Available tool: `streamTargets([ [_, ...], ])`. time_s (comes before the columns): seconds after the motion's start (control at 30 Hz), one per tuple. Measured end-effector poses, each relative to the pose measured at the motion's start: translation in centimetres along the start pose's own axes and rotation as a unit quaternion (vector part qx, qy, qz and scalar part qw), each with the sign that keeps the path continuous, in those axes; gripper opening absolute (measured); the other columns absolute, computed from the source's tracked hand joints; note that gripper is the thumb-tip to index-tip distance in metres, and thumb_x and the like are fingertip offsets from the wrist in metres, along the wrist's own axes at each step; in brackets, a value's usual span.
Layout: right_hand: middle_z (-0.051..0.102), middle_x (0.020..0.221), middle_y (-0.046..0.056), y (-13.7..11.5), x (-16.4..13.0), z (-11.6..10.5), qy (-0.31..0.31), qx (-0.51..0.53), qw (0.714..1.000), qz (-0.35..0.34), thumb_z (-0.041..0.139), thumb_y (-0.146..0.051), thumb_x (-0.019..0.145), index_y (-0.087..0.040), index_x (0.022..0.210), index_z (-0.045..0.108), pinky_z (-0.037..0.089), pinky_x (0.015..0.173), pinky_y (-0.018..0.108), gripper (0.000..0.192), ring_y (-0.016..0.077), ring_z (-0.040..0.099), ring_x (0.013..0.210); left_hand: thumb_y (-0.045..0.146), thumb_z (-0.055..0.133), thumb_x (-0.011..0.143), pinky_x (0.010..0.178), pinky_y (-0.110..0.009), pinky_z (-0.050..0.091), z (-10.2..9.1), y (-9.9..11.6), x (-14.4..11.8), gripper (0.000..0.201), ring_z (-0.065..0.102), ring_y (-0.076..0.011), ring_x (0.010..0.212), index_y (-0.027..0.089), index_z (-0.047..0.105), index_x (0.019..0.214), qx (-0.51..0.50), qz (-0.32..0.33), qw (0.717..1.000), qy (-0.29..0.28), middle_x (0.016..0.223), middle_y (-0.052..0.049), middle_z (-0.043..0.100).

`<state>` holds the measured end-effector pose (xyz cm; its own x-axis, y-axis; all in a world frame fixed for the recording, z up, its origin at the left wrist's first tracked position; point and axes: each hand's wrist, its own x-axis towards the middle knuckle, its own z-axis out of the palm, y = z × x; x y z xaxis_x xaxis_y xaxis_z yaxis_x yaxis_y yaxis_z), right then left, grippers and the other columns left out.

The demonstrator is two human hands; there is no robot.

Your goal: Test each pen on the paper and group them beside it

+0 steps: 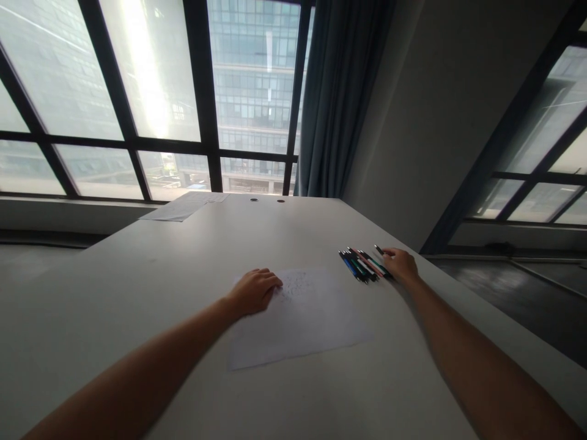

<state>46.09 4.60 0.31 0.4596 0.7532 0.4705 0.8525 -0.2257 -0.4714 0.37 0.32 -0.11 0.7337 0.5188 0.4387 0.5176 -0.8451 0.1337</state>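
A white sheet of paper [298,330] lies on the table with small dark pen marks in its upper part. My left hand [255,292] rests on the paper's left edge, fingers lying over it beside the marks, holding nothing. To the right of the paper, a row of several pens [362,266] lies side by side, mostly black with blue, green, red and white parts. At the right end of this row, my right hand [400,264] pinches a dark pen [378,250]. Only its end sticks out past the fingertips; the rest is hidden by the hand.
The long white table [257,232] reaches toward the windows. More sheets of paper [177,209] lie at its far left corner, and two round dark holes sit near the far edge. A blue curtain [334,110] hangs behind. The table's right edge runs close to my right arm.
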Motion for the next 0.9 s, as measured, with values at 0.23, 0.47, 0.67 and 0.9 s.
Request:
streamTargets([
  [0.23, 0.072, 0.095, 0.016, 0.1, -0.3, 0.3, -0.062, 0.002, 0.998, -0.032, 0.051, -0.015, 0.078, -0.011, 0.09, 0.074, 0.047, 0.078, 0.037, 0.026, 0.0281, 0.066, 0.089, 0.029, 0.036, 0.098, 0.082, -0.032, 0.048, -0.4, 0.4, 0.1, 0.033, 0.062, -0.0188, 0.086, 0.019, 0.066, 0.091, -0.022, 0.015, 1.0, -0.001, 0.088, -0.007, 0.07],
  [0.47, 0.066, 0.113, 0.017, -5.1, -1.7, -0.4, 0.005, 0.008, 0.996, -0.093, 0.041, -0.023, 0.088, -0.012, 0.104, 0.068, 0.045, 0.09, 0.039, 0.033, 0.0276, 0.062, 0.099, 0.049, 0.052, 0.089, 0.093, -0.04, 0.046, -0.8, 0.2, -0.1, 0.035, 0.059, -0.0241, 0.104, 0.022, 0.066, 0.107, 0.002, -0.024, 0.998, -0.049, 0.112, -0.007, 0.066],
  [0.67, 0.058, 0.132, 0.01, -14.9, -8.3, 2.5, -0.083, 0.038, 0.965, -0.247, 0.044, -0.036, 0.093, -0.012, 0.127, 0.058, 0.033, 0.109, 0.033, 0.043, 0.0205, 0.05, 0.125, 0.056, 0.031, 0.095, 0.11, -0.044, 0.033, -0.3, -0.2, 0.0, 0.062, 0.041, -0.0283, 0.134, 0.013, 0.047, 0.137, 0.053, -0.196, 0.979, -0.035, 0.144, -0.015, 0.047],
  [0.9, 0.015, 0.158, 0.012, -19.4, -15.1, 3.9, -0.283, -0.053, 0.914, -0.284, 0.028, -0.052, 0.096, -0.004, 0.151, 0.02, 0.006, 0.119, 0.043, 0.073, 0.022, 0.01, 0.147, 0.075, 0.013, 0.087, 0.117, -0.045, 0.017, 1.3, -0.1, 0.2, 0.1, 0.009, -0.0324, 0.146, -0.003, 0.022, 0.148, 0.084, -0.339, 0.93, -0.113, 0.156, -0.023, 0.012],
])
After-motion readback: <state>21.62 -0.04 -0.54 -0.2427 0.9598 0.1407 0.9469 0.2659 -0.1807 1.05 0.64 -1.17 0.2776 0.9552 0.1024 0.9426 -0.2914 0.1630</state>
